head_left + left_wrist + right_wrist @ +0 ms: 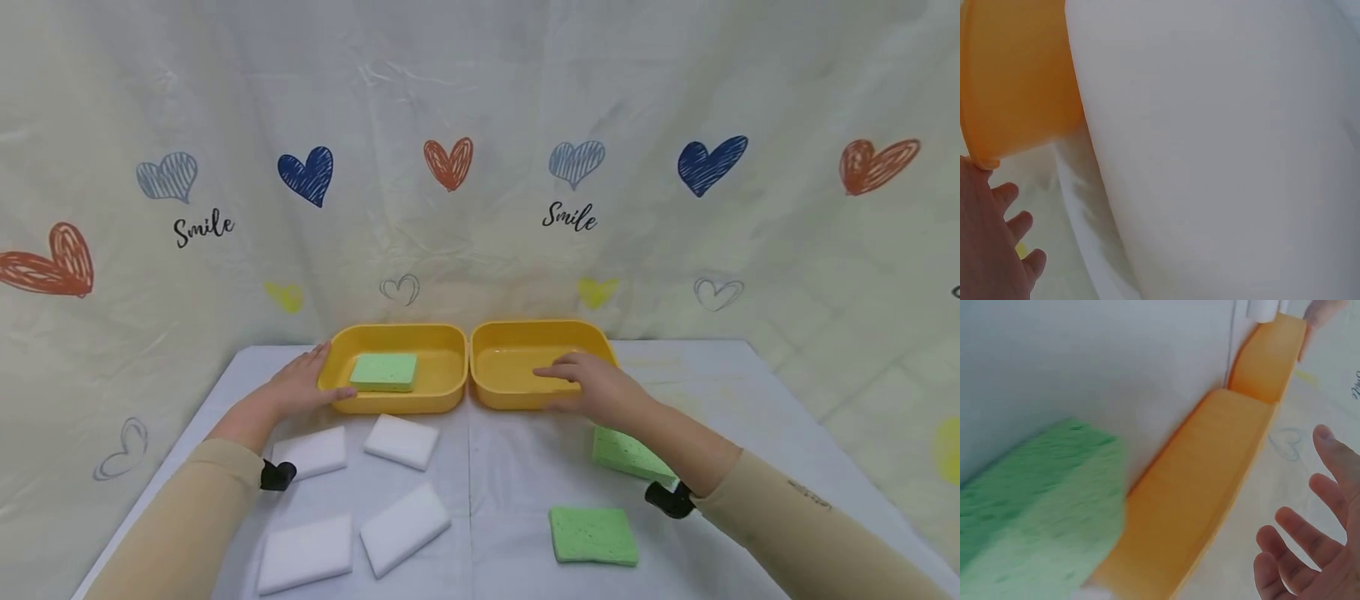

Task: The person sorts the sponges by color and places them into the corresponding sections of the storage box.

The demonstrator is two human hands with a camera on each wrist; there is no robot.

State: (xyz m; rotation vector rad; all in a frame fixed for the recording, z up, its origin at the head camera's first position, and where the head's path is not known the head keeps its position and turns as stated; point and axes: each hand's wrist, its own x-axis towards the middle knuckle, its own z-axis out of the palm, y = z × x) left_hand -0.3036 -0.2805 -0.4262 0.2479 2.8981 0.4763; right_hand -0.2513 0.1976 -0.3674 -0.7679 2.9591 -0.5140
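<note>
Two yellow plastic containers stand side by side at the back of the table. My left hand rests at the left end of the left container, fingers along its side and thumb over the front rim. Inside that container lies a green sponge. Over the front right corner of the right container hovers my right hand, its fingers spread and holding nothing, as the right wrist view also shows. Below the right wrist lies a second green sponge, partly hidden by the forearm.
Another green sponge lies at the front right. On the left half of the table lie several white sponges, one just in front of the left container and one partly behind the left wrist. A curtain with hearts hangs behind.
</note>
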